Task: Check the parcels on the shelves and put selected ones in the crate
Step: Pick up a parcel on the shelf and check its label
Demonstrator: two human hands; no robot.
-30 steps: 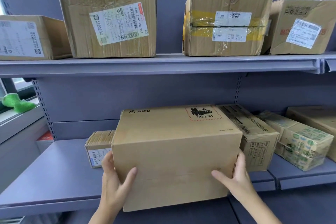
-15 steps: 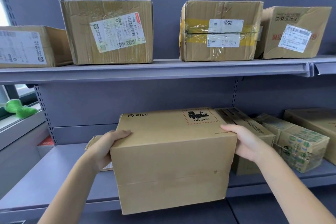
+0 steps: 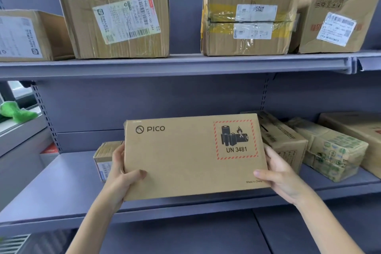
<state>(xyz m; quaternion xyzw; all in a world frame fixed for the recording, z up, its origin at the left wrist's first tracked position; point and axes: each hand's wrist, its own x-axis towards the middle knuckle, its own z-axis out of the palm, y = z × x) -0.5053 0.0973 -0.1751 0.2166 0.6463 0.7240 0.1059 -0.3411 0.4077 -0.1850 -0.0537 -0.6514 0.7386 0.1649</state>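
A brown PICO box [image 3: 185, 159] with a red-bordered UN 3481 battery label is tipped so its printed face looks at me, in front of the lower shelf [image 3: 51, 187]. My left hand [image 3: 121, 173] grips its left edge, thumb on the printed face. My right hand [image 3: 278, 175] grips the right edge, thumb on the lower right corner. No crate is in view.
Several labelled cardboard parcels stand on the upper shelf [image 3: 185, 64], among them a large box [image 3: 115, 18] and a yellow-taped box [image 3: 249, 18]. On the lower shelf lie a small box [image 3: 103, 156] at left and parcels [image 3: 329, 148] at right. A green object [image 3: 16, 111] sits far left.
The PICO box has been tilted toward me, so its printed top now faces the camera. Both hands shifted from the top corners down to its side edges.
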